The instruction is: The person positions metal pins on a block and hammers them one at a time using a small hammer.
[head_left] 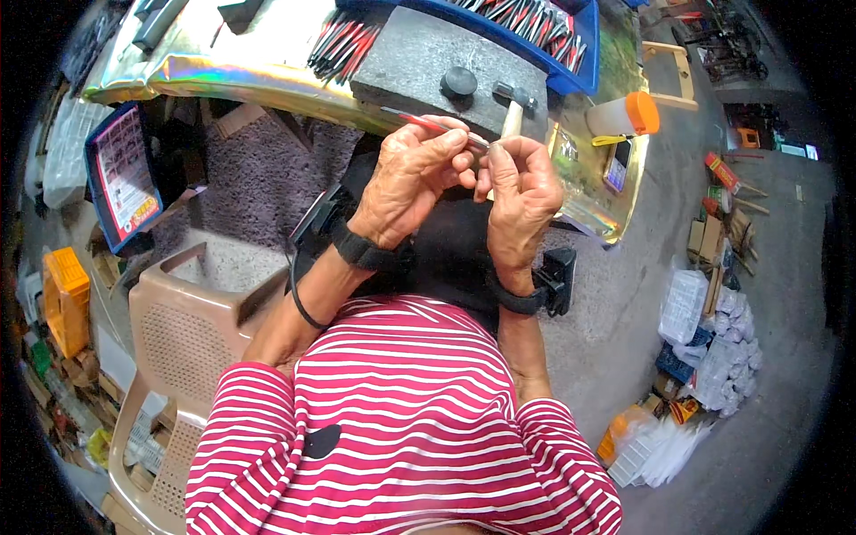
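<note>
My left hand (415, 178) is closed, pinching a slim red pen-like stick (417, 119) with a pale metal-looking end. My right hand (520, 192) is closed too, thumb and finger meeting at that end; the fingers hide its tip. Both hands are held in front of a thick grey block (410, 55) at the table edge. Upon the block are a round black knob-like piece (459, 82) and a small hammer (513, 118) with a pale handle, just beyond my right fingers.
Similar red and black sticks (346, 46) lie left of the block, and a blue tray (584, 76) behind it holds many more. An orange-lidded jar (615, 116) and a phone (617, 167) rest on the table's right. A beige plastic chair (192, 330) stands at my left.
</note>
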`<move>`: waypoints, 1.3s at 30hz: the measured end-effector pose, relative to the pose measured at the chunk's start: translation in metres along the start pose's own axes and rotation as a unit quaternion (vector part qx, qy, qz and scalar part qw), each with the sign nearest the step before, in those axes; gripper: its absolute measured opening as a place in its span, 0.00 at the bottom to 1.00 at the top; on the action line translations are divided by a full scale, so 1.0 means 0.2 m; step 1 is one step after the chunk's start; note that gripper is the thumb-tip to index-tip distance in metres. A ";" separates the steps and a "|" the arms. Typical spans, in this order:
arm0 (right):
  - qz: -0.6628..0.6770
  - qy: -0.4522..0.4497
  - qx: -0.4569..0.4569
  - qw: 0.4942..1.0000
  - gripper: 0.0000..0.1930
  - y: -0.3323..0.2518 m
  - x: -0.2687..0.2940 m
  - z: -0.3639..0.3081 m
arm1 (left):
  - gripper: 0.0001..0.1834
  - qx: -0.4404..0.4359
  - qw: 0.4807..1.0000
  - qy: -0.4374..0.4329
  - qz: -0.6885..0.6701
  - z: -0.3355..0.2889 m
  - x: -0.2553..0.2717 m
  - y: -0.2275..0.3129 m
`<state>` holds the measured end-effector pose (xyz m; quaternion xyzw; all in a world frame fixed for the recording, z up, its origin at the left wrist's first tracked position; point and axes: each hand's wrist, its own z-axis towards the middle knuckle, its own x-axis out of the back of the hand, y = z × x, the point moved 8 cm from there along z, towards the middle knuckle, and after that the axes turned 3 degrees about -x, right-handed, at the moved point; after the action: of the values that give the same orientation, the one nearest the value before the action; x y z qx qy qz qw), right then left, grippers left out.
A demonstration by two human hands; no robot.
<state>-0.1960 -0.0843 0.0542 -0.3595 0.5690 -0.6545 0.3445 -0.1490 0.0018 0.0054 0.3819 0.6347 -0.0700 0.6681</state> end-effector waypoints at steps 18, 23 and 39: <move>0.099 -0.019 -0.069 0.993 0.05 0.10 -0.01 0.01 | 0.07 -0.065 0.992 0.044 0.099 -0.03 0.03 0.05; 0.131 -0.020 -0.086 0.987 0.05 0.14 0.00 0.01 | 0.07 -0.068 0.988 0.051 0.128 -0.02 0.06 0.04; 0.138 -0.031 -0.100 0.985 0.05 0.17 -0.02 0.00 | 0.07 -0.084 0.983 0.070 0.145 -0.02 0.09 0.03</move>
<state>-0.1923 -0.0849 0.0208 -0.3301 0.6647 -0.5289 0.4116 -0.1453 0.0165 -0.0074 0.4161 0.6213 0.1077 0.6552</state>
